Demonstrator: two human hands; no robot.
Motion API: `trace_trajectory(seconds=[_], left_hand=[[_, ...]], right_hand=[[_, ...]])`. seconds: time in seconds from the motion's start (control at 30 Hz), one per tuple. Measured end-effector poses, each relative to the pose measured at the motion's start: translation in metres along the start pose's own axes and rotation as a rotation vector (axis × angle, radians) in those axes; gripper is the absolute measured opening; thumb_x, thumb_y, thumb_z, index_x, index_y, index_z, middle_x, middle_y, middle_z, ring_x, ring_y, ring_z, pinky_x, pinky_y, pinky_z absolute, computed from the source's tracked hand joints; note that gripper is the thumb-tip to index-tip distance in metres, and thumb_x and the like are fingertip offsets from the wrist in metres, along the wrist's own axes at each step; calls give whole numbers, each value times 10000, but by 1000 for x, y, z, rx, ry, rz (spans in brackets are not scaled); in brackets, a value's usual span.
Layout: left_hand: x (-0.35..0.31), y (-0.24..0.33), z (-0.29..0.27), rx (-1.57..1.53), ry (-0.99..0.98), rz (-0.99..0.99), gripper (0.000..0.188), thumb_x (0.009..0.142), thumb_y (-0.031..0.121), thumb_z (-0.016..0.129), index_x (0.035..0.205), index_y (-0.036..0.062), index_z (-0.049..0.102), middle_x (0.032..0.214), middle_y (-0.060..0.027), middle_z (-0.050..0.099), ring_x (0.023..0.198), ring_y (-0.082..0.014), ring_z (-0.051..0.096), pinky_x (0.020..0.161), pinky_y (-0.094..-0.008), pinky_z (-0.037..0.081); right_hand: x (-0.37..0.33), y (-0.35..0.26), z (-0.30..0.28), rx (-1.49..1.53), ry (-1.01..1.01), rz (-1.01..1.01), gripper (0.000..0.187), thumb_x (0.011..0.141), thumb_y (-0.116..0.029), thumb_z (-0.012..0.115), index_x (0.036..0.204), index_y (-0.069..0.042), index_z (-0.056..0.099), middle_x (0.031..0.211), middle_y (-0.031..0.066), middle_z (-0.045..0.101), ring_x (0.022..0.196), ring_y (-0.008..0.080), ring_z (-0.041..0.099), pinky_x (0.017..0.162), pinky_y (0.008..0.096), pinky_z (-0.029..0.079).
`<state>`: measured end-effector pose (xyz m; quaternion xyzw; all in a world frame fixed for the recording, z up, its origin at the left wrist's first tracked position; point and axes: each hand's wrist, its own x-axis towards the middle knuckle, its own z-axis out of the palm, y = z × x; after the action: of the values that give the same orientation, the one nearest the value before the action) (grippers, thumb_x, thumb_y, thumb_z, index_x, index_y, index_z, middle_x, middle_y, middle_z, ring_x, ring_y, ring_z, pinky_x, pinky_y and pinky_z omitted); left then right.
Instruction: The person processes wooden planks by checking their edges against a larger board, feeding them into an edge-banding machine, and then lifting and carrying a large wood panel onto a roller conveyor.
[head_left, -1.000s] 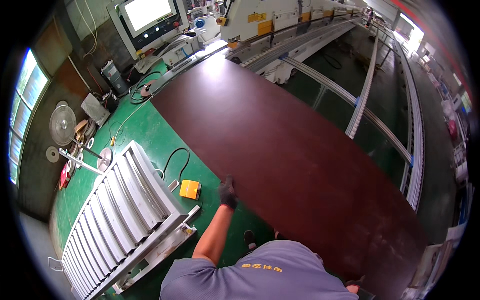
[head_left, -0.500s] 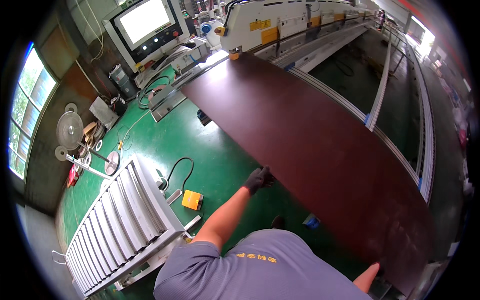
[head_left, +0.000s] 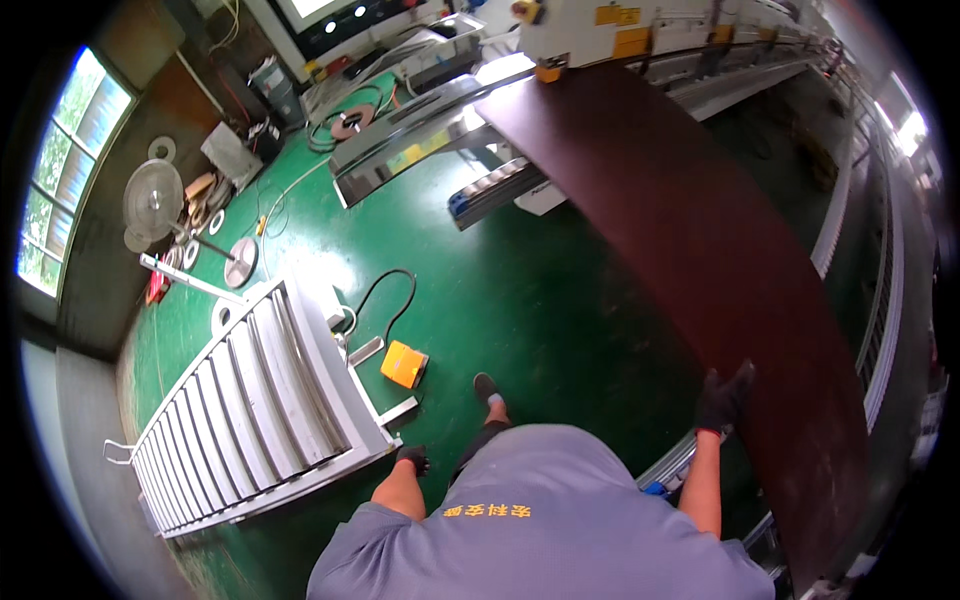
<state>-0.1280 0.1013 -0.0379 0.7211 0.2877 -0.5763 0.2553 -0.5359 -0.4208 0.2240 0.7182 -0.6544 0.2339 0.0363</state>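
Observation:
A long dark reddish-brown panel stretches from the machine at the top down to the lower right. My right hand, in a dark glove, lies at the panel's left edge with thumb and fingers spread. Beside the near corner of a white-framed roller conveyor is my left hand, also gloved. It hangs low, away from the panel, its fingers loosely apart and nothing visible in them.
A yellow foot pedal box with a black cable sits on the green floor. The light-coloured machine stands at the top, with metal support rails near it. A pedestal fan is at the left. More rails run along the right.
My left hand has left the panel's edge and dropped beside the roller conveyor. My right hand now shows on the panel's left edge. The panel sits further right as my view turned.

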Motion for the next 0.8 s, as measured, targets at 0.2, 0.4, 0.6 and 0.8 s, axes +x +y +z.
trace_trajectory(seconds=[0.2,0.4,0.6,0.8], left_hand=[[-20,34,-40,930,296,621,156,880,202,520,968,91,588,800,-139,666,721,-285,657,605,-423,505],[-58,89,-17,-493,-23,342,219,831,296,581,853,86,523,736,-62,590,583,-173,575,508,-316,464],[-74,116,-20,-517,-45,364,215,848,287,553,907,81,536,739,-49,573,590,-155,564,511,-308,464],[-99,120,-39,-659,144,292,202,862,285,532,944,101,540,758,-50,583,618,-169,580,575,-345,500]], right_hand=[[15,-173,67,339,-166,-382,651,833,-223,645,1367,5,350,1403,231,360,1326,352,319,1100,417,268],[54,-332,103,579,-335,-689,529,837,-234,636,1288,-18,463,1380,212,393,1307,340,352,1074,407,300],[106,-475,168,613,-508,-929,418,880,-271,568,1218,-28,539,1280,183,512,1221,316,469,1017,365,369],[132,-544,264,456,-718,-1006,376,891,-364,507,1125,-83,596,1108,167,621,1036,333,584,886,419,459]])
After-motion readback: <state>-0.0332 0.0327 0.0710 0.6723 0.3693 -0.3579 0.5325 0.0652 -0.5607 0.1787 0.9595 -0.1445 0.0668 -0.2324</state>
